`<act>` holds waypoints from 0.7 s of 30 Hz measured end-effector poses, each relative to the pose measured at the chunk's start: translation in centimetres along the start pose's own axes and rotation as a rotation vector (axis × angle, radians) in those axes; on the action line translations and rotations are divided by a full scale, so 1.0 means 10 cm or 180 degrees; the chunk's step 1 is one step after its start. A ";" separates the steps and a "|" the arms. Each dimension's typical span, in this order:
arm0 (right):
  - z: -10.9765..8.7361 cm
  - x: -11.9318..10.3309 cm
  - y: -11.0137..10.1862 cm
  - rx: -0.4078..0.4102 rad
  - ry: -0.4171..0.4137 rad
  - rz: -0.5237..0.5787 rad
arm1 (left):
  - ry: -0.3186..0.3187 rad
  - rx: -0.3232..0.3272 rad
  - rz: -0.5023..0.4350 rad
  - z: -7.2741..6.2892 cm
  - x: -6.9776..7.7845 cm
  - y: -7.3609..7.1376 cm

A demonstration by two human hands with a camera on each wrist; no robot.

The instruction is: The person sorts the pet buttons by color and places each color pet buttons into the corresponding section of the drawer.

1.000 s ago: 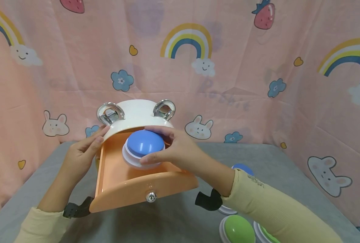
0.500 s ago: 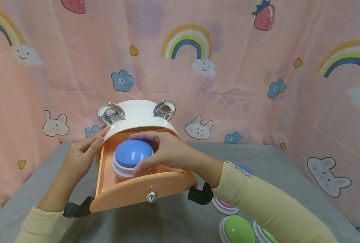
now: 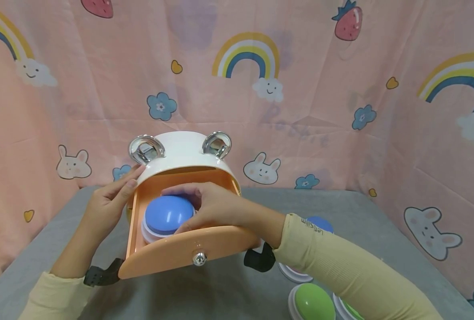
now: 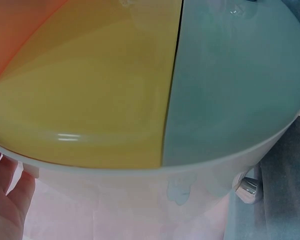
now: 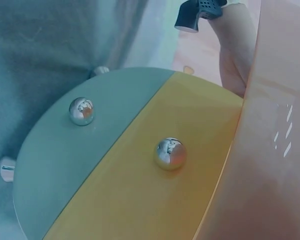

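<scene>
In the head view, a round white cabinet point(image 3: 185, 146) with two silver ears has its orange drawer point(image 3: 169, 249) pulled out. Inside the drawer, near its front left, sits a blue dome-shaped push button point(image 3: 170, 214) on a white base. My right hand point(image 3: 218, 206) grips this button from the right, thumb in front and fingers behind; its far fingertips are partly hidden. My left hand point(image 3: 106, 202) rests straight fingers against the cabinet's left side. The left wrist view shows those fingers point(image 4: 20, 195) at the white rim, beside a yellow drawer front point(image 4: 100, 85) and a teal one point(image 4: 235, 85).
On the grey table point(image 3: 365, 249) to the right lie a green button point(image 3: 315, 302), a second green one point(image 3: 348, 309) and another blue one point(image 3: 321, 223), partly behind the right sleeve. Silver knobs point(image 5: 170, 153) jut from the lower drawer fronts. A pink printed curtain point(image 3: 321, 146) hangs behind.
My right hand has moved left, toward the front and lower into the drawer with the blue button. The left hand and the cabinet stay in place.
</scene>
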State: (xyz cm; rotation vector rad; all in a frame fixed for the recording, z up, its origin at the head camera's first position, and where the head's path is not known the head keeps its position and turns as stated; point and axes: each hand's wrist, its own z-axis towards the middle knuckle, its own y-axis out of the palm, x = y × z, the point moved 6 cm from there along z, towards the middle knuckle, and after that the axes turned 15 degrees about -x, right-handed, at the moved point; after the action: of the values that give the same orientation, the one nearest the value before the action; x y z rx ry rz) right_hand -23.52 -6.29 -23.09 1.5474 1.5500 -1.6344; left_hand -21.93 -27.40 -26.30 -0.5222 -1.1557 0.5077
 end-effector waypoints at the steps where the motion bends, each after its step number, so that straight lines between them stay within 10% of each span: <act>1: 0.00 0.00 0.00 -0.0027 -0.0003 -0.0014 | 0.0007 0.0000 0.0005 0.00 0.00 0.00; 21: 0.03 0.02 0.03 -0.0199 0.0098 -0.0131 | 0.0028 -0.0016 0.0009 0.00 0.00 0.00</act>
State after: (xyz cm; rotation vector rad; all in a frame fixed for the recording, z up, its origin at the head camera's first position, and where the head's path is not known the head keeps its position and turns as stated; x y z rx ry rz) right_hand -23.43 -6.60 -23.49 1.5246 1.6435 -1.5756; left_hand -21.89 -27.42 -26.30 -0.5299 -1.1484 0.5045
